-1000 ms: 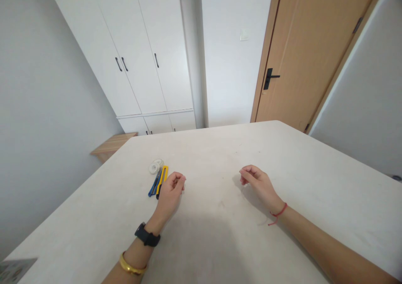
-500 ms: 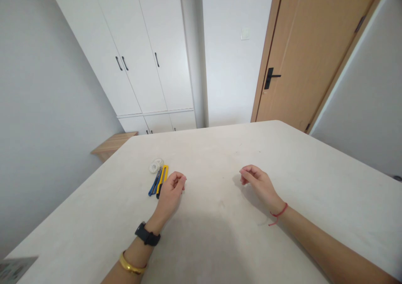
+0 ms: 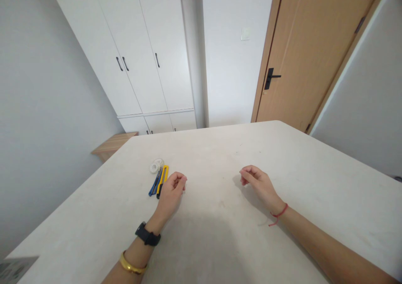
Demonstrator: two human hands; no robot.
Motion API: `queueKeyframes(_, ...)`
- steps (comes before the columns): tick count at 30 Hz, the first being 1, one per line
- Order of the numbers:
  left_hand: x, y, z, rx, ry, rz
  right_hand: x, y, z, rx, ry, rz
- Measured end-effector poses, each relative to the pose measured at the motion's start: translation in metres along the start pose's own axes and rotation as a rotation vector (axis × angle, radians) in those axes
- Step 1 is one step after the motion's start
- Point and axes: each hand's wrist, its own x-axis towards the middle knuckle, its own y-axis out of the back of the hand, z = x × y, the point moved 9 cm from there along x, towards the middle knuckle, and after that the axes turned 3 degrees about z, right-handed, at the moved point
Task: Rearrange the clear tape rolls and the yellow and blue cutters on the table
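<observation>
My left hand [image 3: 172,188] rests loosely curled on the white table [image 3: 207,154], thumb against the bent fingers, with nothing in it. Just left of it lies a yellow utility knife [image 3: 163,175], its near black end partly covered by the hand. Alongside that is a blue utility knife [image 3: 154,186]. Two rolls of clear tape [image 3: 156,165] lie beyond the knives, one overlapping the other. On the right, my right hand [image 3: 256,184] is also curled, thumb and fingertips together and nothing held. It is well apart from the knives and tape.
A grey printed panel [image 3: 17,269] shows at the near left corner. Past the table stand a white wardrobe [image 3: 150,66] and a wooden door [image 3: 310,58]. A low wooden surface [image 3: 114,145] sits beyond the table's left edge.
</observation>
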Motion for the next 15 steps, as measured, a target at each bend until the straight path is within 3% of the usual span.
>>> queueKeyframes(15, 0.0016, -0.0017, -0.0029, -0.026, 0.000, -0.007, 0.0005, -0.0003, 0.0001, -0.018, 0.001, -0.003)
